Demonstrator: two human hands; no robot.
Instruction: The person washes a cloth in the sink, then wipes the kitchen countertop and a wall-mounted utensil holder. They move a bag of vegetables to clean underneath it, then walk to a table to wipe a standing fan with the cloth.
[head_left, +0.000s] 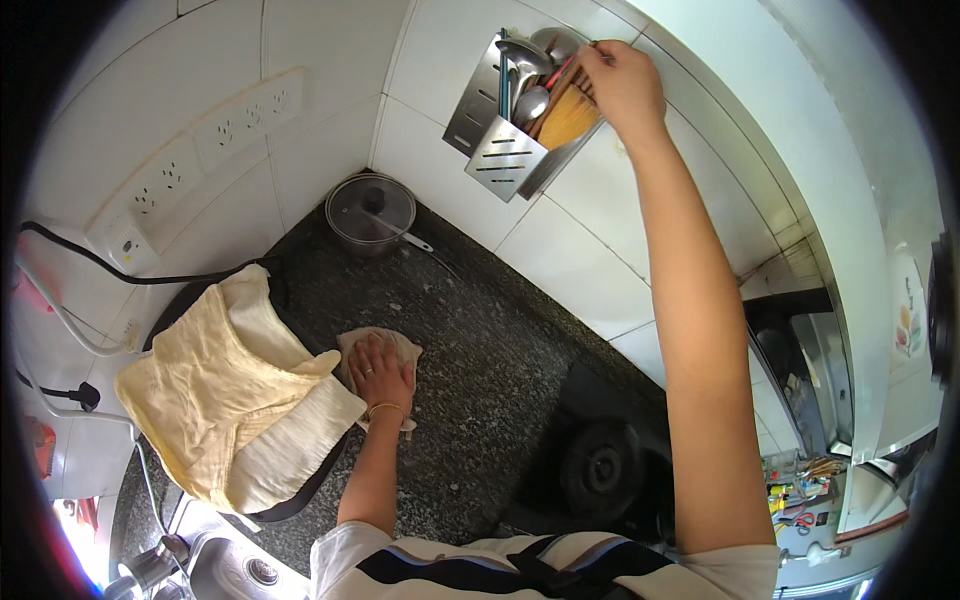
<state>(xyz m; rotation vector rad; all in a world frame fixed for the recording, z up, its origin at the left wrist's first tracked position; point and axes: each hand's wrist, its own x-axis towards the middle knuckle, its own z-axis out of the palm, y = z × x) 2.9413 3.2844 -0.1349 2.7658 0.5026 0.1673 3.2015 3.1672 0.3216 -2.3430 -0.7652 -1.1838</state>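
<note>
My left hand (381, 375), with a ring and a bracelet, presses palm-down on a beige cloth (409, 352) on the dark speckled stone countertop (472, 390). Up on the tiled wall, my right hand (626, 86) pinches near the top of a brown wooden utensil (556, 97) in a slotted metal utensil holder (506, 157); the fingertips are partly hidden. Beside that hand are a yellow-bristled brush (568, 120), a metal ladle (523, 54) and a spoon (532, 103).
A cream cloth (225, 382) drapes over a dark, rounded object left of my left hand. In the corner stands a lidded pot (371, 206). A black gas hob (600, 469) lies right, a metal sink (232, 562) lower left. Cords (135, 279) hang below wall sockets (247, 112).
</note>
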